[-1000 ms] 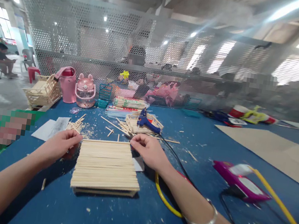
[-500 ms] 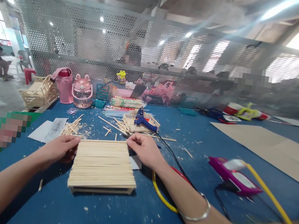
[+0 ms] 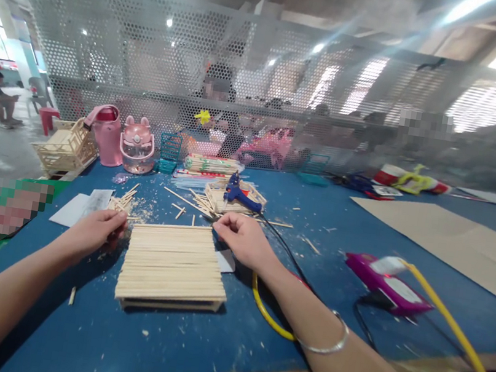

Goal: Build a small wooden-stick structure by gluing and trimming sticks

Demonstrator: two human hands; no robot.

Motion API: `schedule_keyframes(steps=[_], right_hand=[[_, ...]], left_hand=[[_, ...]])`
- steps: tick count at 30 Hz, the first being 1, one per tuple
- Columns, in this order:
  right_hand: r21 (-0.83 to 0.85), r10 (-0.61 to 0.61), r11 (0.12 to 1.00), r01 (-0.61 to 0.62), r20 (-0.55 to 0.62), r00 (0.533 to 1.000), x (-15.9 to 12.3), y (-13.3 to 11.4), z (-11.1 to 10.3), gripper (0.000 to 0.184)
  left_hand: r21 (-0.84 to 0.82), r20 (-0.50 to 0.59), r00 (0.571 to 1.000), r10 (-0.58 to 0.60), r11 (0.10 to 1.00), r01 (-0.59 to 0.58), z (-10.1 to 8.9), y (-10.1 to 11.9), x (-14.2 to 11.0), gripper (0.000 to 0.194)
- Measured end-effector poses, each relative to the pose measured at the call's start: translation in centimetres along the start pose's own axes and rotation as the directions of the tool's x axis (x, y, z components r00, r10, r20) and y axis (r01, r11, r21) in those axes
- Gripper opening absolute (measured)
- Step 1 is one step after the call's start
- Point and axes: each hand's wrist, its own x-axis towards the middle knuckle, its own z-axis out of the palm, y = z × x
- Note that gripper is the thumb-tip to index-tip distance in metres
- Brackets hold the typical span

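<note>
A flat panel of pale wooden sticks (image 3: pixel 175 262), laid side by side on a low stick frame, lies on the blue table before me. Just off its far left corner is my left hand (image 3: pixel 104 230), thumb and forefinger together, with nothing visible in them. At the far right corner my right hand (image 3: pixel 242 238) has its thumb and forefinger pinched close to the end of the last stick; whether they hold it is hidden. Beyond the panel, a blue glue gun (image 3: pixel 242 197) rests on a small stick frame (image 3: pixel 214 192) among loose sticks.
Cut sticks (image 3: pixel 123 200) and white paper (image 3: pixel 79 210) lie at left. Behind stand a pink bottle (image 3: pixel 107 143), a clear pink bottle (image 3: pixel 136 151) and a stick-built model (image 3: pixel 64 149). A purple power strip (image 3: pixel 389 288) with a yellow cable (image 3: pixel 448 309) and cardboard (image 3: pixel 449 241) lie right.
My left hand has drawn back from the panel's far left corner, leaving a small gap. My right hand stays by the far right corner. The panel stays on the table; the view shifts slightly.
</note>
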Motion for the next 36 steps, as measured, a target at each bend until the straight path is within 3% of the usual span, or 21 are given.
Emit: schedule_keyframes(steps=[3, 5, 7, 9, 11, 13, 14, 16, 20, 22, 25, 29, 31, 34, 36], right_hand=[[-0.037, 0.018, 0.999, -0.016, 0.042, 0.999, -0.1, -0.3, -0.4, 0.021], [-0.091, 0.051, 0.995, -0.035, 0.178, 0.983, -0.3, -0.7, -1.0, 0.031], [-0.133, 0.103, 0.990, -0.053, 0.402, 0.910, -0.6, -1.1, -1.8, 0.038], [-0.132, 0.138, 0.989, -0.074, 0.595, 0.792, -0.9, -1.4, -2.6, 0.034], [-0.063, 0.120, 0.992, -0.106, 0.705, 0.699, -1.2, -1.5, -3.0, 0.023], [0.064, 0.069, 0.983, -0.175, 0.746, 0.663, -1.3, -1.5, -3.2, 0.020], [0.143, 0.040, 0.965, -0.218, 0.744, 0.667, -1.3, -1.4, -3.1, 0.022], [0.343, -0.031, 0.892, -0.293, 0.694, 0.719, -1.2, -1.3, -2.9, 0.029], [0.739, -0.102, 0.584, -0.336, 0.477, 0.873, -0.7, -0.8, -2.6, 0.046], [0.835, -0.071, 0.452, -0.313, 0.384, 0.921, -0.3, -0.7, -2.5, 0.039], [0.885, 0.002, 0.386, -0.260, 0.281, 0.960, 0.1, -0.6, -2.4, 0.025], [0.859, 0.097, 0.470, -0.203, 0.179, 0.979, 0.4, -0.5, -2.2, 0.029], [0.759, 0.116, 0.632, -0.158, 0.109, 0.987, 0.5, -0.3, -2.0, 0.033], [0.307, 0.066, 0.950, -0.050, -0.043, 0.997, 0.5, 0.4, -1.9, 0.025], [-0.029, 0.002, 1.000, -0.004, -0.073, 0.997, 0.5, 0.6, -1.9, 0.018]], left_hand=[[0.000, 0.036, 0.999, -0.023, 1.000, 0.023, 0.2, 0.0, -0.2, 0.041], [0.053, 0.030, 1.000, 0.001, 0.999, -0.003, 0.3, -0.1, -0.2, 0.032], [0.133, 0.103, 0.993, 0.051, 0.989, -0.065, 0.3, -0.4, -0.2, 0.026], [0.175, 0.220, 0.969, 0.109, 0.973, -0.149, 0.4, -0.6, -0.2, 0.021], [0.172, 0.283, 0.946, 0.160, 0.961, -0.214, 0.4, -0.8, -0.1, 0.016], [0.160, 0.264, 0.944, 0.199, 0.956, -0.246, 0.4, -0.7, 0.0, 0.016], [0.157, 0.234, 0.947, 0.221, 0.953, -0.261, 0.3, -0.6, 0.0, 0.017], [0.155, 0.158, 0.944, 0.290, 0.937, -0.314, 0.2, -0.2, 0.0, 0.018], [0.177, 0.024, 0.906, 0.423, 0.890, -0.420, -0.4, 0.3, 0.1, 0.023], [0.168, -0.012, 0.907, 0.420, 0.895, -0.412, -0.7, 0.3, 0.2, 0.027], [0.177, -0.053, 0.915, 0.399, 0.906, -0.385, -1.0, -0.1, 0.4, 0.027], [0.201, -0.255, 0.895, 0.366, 0.925, -0.321, -1.0, -0.4, 0.4, 0.027], [0.145, -0.361, 0.873, 0.328, 0.944, -0.295, -0.9, -0.1, 0.2, 0.029], [0.092, -0.483, 0.826, 0.292, 0.954, -0.284, -0.7, 0.5, -0.3, 0.034], [0.094, -0.541, 0.790, 0.290, 0.954, -0.286, -0.6, 1.0, -0.7, 0.036]])
